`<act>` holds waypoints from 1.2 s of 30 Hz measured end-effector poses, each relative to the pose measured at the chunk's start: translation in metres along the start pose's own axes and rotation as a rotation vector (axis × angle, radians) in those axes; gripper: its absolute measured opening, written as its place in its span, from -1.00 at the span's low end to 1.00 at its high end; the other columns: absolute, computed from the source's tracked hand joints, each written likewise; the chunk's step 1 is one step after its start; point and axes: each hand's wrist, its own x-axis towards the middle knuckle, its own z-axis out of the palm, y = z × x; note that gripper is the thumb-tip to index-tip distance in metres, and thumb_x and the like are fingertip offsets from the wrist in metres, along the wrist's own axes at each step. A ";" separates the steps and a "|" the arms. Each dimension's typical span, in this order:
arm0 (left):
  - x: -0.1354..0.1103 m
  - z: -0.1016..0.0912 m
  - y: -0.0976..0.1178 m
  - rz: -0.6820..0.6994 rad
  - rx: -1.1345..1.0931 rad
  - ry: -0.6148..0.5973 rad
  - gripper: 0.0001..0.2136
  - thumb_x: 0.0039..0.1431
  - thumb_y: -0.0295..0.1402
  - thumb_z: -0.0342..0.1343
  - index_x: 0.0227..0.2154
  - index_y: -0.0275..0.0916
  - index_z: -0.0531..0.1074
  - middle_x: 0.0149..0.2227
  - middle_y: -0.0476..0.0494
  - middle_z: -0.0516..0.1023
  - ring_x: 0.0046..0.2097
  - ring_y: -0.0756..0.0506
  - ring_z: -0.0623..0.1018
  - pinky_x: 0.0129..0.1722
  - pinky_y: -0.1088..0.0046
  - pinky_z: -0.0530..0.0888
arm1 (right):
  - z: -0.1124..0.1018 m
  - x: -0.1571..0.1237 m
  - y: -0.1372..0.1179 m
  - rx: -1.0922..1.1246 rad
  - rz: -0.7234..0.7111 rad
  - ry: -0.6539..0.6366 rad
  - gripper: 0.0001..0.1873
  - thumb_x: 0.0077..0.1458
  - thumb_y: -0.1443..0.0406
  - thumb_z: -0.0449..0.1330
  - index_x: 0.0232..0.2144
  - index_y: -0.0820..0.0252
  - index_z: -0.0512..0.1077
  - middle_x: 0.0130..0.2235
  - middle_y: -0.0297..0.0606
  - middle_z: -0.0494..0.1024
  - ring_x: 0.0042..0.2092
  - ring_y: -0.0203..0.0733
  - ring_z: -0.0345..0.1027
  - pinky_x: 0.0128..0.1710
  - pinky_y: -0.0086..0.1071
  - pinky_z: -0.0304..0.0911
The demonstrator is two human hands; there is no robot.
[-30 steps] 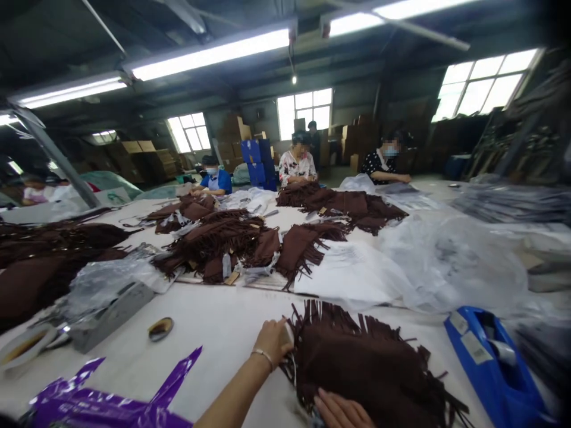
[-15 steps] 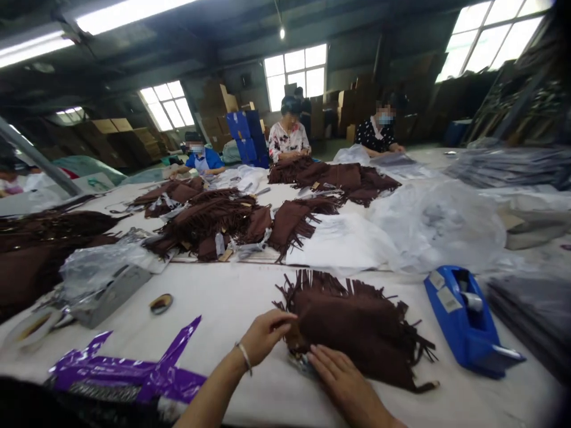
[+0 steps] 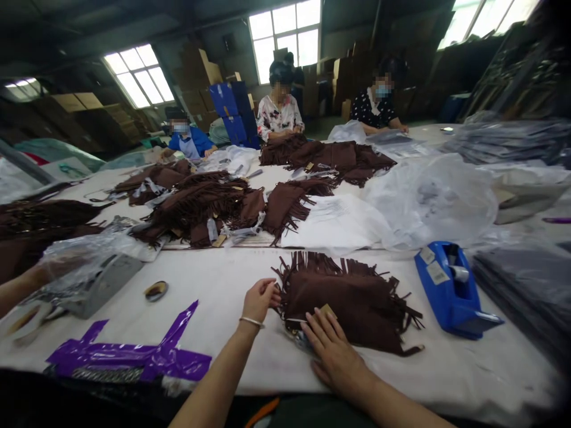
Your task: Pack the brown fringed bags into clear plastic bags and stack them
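A dark brown fringed bag (image 3: 357, 312) lies flat on the white-covered table in front of me. At its left edge, my left hand (image 3: 261, 302) has its fingers curled in and pressed on the fringed side. My right hand (image 3: 335, 351) rests palm down with fingers stretched over the bag's lower left part. A small tan tag (image 3: 329, 310) shows just beyond the right fingertips. Some shiny, clear or metallic material at the lower left corner is partly hidden by the right hand.
To the right stands a blue tape dispenser (image 3: 452, 291) beside stacked grey packs (image 3: 520, 291). Purple tape (image 3: 129, 356) marks the front edge; a tape roll (image 3: 156, 291) lies left. Another person's arm (image 3: 22, 288) reaches in there. Brown bags (image 3: 205, 208) pile beyond; coworkers sit opposite.
My left hand has moved off the tag to the bag's left edge. The tag now lies on the bag by my right fingers. Another person's arm has come in at left.
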 end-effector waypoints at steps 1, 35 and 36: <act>-0.010 -0.012 -0.007 -0.057 -0.020 0.040 -0.75 0.11 -0.26 0.07 -0.24 -0.34 0.37 -0.49 -0.06 0.48 -0.53 0.02 0.50 -0.54 0.55 0.46 | 0.006 0.001 0.000 -0.040 0.021 0.018 -0.29 0.06 0.33 0.07 0.23 0.21 -0.08 0.26 -0.14 0.04 0.27 0.06 -0.19 0.17 0.01 0.00; -0.018 0.061 -0.044 -0.517 -1.028 -0.397 -0.57 0.11 -0.21 0.05 -0.06 -0.45 0.39 -0.17 -0.36 0.55 -0.08 -0.27 0.52 -0.02 0.14 0.42 | 0.021 0.008 0.031 -0.204 -0.004 0.073 -0.31 -0.01 0.55 -0.13 0.21 0.29 -0.01 0.18 -0.18 0.23 0.18 -0.16 0.10 0.10 -0.19 0.22; -0.017 0.060 -0.045 -0.534 -1.030 -0.412 -0.55 0.12 -0.20 0.03 -0.05 -0.47 0.38 -0.16 -0.38 0.54 -0.08 -0.28 0.52 -0.02 0.13 0.42 | 0.022 0.007 0.030 -0.216 -0.016 0.075 -0.31 -0.02 0.55 -0.13 0.21 0.31 0.00 0.17 -0.18 0.25 0.17 -0.15 0.12 0.08 -0.20 0.24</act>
